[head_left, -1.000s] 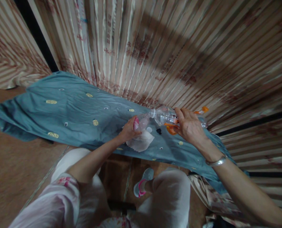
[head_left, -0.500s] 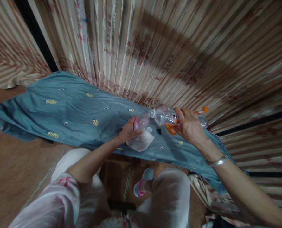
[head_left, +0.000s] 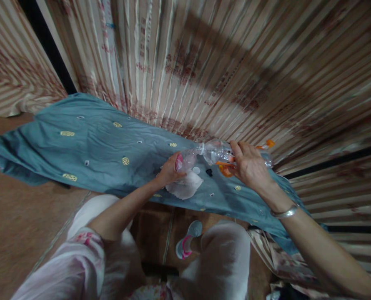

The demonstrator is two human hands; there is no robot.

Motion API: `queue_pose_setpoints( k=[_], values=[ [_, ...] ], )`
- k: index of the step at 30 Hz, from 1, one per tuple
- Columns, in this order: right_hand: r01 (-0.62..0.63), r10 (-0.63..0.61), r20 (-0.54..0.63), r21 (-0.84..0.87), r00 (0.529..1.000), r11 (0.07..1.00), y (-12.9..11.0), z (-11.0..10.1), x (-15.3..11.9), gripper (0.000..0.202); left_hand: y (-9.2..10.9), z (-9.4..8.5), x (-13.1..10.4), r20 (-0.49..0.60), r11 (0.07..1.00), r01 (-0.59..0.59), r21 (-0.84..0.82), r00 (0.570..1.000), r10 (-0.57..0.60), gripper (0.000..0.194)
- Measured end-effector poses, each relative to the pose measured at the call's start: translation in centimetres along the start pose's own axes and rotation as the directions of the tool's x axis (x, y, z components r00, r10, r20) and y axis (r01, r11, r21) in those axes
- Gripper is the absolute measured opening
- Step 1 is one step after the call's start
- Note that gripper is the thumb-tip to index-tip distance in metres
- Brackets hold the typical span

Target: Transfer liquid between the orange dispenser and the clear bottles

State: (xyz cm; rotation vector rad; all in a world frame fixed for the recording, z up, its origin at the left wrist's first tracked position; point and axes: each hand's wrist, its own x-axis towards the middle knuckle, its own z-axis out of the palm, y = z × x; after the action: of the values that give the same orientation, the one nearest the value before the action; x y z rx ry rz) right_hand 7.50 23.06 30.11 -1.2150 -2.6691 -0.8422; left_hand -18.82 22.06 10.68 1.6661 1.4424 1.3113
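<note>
My left hand (head_left: 169,171) is closed round a small clear plastic bottle (head_left: 190,159) with a pink label. Its mouth meets the neck of a larger clear plastic bottle (head_left: 215,152), which lies on its side under my right hand (head_left: 251,164). The fingers of that hand wrap over the bottle's body. Orange pieces (head_left: 225,170) stick out on either side of the larger bottle; how they are fixed is hidden. Below my left hand rests a crumpled white sheet (head_left: 187,186), paper or thin plastic, with a small white disc (head_left: 196,170) at its edge.
A blue-green patterned cloth (head_left: 101,150) covers the low, narrow table. Near the bottles lies a small black object (head_left: 209,172). Striped curtains (head_left: 173,62) hang close behind the table and on the right. Dark metal bars (head_left: 49,46) cross in front of the curtains.
</note>
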Motion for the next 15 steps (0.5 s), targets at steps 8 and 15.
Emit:
queue_pose_setpoints(
  k=[8, 15],
  values=[
    [0.001, -0.001, 0.006, 0.026, 1.000, 1.000, 0.09, 0.05, 0.02, 0.068, 0.34, -0.09, 0.03, 0.005, 1.000, 0.018, 0.002, 1.000, -0.018, 0.095],
    [-0.008, 0.008, 0.010, 0.010, 1.000, 1.000, -0.06, -0.23, 0.05, 0.067, 0.59, -0.20, 0.00, 0.019, 0.999, 0.032, 0.004, 0.999, -0.032, 0.095]
  ],
)
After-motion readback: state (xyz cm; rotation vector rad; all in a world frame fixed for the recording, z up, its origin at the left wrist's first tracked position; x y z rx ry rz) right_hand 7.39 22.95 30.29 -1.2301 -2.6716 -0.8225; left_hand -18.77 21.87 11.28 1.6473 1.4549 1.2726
